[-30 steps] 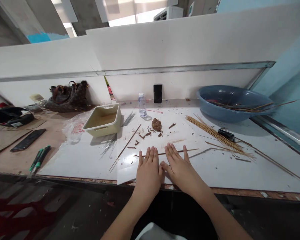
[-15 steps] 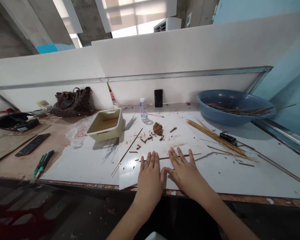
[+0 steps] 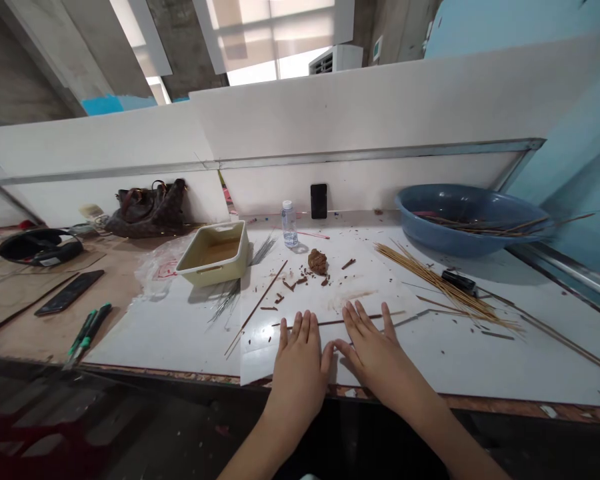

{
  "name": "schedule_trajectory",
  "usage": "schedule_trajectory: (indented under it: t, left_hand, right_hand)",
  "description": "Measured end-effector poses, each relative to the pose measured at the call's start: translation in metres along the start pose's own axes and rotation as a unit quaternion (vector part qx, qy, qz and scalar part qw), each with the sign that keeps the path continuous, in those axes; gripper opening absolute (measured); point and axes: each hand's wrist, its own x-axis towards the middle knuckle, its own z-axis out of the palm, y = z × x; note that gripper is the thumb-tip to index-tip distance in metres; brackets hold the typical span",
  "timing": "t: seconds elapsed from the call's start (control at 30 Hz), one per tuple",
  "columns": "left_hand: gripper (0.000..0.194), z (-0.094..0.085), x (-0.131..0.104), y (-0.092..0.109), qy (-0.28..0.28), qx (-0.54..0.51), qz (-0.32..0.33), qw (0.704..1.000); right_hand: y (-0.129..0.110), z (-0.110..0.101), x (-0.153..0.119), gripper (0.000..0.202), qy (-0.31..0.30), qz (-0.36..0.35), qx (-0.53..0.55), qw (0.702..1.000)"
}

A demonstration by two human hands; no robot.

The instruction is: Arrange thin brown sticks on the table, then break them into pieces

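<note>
My left hand lies palm down with fingers outstretched on a white sheet. Beside it my right hand is also flat, its thumb tip close to my left thumb. A thin brown stick runs crosswise under the fingers of both hands, its paler end showing to the right. Beyond the hands sits a brown clay-like lump, with several small broken pieces around it. Another thin brown stick lies slantwise to the left of my left hand.
A bundle of thin sticks lies at right, below a blue basin. At left stand a yellowish tub of brownish liquid and thin wires. A bottle and phone stand behind; green-and-black tools lie far left.
The view has tilted slightly, so everything sits a little lower. Both hands stay flat over the stick; my right fingertips have drawn very slightly toward me.
</note>
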Motion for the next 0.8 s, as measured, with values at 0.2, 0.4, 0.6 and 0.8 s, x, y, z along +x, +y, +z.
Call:
schedule_trajectory:
  t: [0.2,0.4,0.6,0.8]
  left_hand:
    - [0.062,0.020,-0.032,-0.007,0.036,0.009,0.048,0.998]
    - [0.058,0.012,0.006,-0.003,0.032,0.012,0.006,0.999]
    - [0.067,0.027,-0.028,-0.010,0.054,0.016,0.044,0.997]
    - [0.061,0.016,-0.010,-0.012,0.029,0.023,0.033,0.999]
  right_hand:
    - [0.001,0.005,-0.037,0.072,-0.011,-0.023,0.024,0.999]
    - [0.007,-0.015,0.007,0.073,-0.074,0.010,0.041,0.996]
    - [0.004,-0.005,-0.023,0.075,-0.051,-0.004,0.049,0.998]
    - [0.004,-0.013,-0.006,0.077,-0.091,0.016,0.055,0.994]
